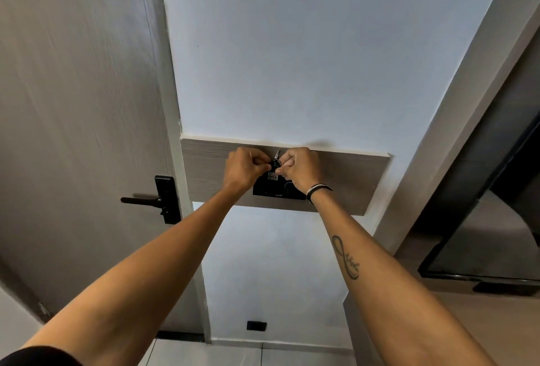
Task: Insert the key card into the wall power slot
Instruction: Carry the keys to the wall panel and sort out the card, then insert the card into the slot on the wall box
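A black wall power slot unit [274,190] is mounted on a grey wood-grain panel [350,178] on the white wall. Both hands meet at its top edge. My left hand [244,168] pinches the dark key card [273,174] from the left, and my right hand [301,168] pinches it from the right. The card carries a small white label and hangs from a metal key ring [277,156] that sticks up between my fingers. The card sits right at the top of the unit; how deep it sits in the slot is hidden by my fingers.
A grey door with a black lever handle [157,200] stands to the left. A black wall outlet [256,325] sits low on the wall. A dark screen [482,237] rests on a wooden surface to the right.
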A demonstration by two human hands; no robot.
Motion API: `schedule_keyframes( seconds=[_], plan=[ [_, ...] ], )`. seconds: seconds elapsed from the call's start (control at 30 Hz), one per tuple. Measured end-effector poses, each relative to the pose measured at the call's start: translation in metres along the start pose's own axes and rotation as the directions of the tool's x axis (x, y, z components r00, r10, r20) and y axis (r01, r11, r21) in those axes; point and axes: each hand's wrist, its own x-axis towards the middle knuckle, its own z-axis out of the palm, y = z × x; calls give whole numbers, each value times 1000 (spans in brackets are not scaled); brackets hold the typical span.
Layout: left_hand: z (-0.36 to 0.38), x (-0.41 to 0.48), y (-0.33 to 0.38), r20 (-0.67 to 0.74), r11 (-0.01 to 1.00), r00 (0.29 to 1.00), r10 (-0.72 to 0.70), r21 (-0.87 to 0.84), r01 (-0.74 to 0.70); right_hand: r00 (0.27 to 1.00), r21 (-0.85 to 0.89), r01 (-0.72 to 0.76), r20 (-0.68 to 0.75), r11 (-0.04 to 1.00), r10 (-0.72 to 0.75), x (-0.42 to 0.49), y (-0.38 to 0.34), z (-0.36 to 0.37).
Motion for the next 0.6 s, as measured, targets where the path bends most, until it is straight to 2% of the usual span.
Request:
schedule_keyframes(
  seconds=[0.37, 0.5, 0.6],
  plan=[
    [-7, -8, 7, 10, 997, 1000, 20, 74, -21, 1000, -24, 5, 27, 1000, -5, -10, 2, -16],
    [-7, -14, 8, -13, 989, 998, 57, 136, -55, 999, -121, 34, -24, 992, -38, -19, 1, -23],
    [-12, -18, 6, 33, 947, 992, 119, 297, -123, 998, -248, 59, -21, 967, -66, -25, 3, -29]
  ],
)
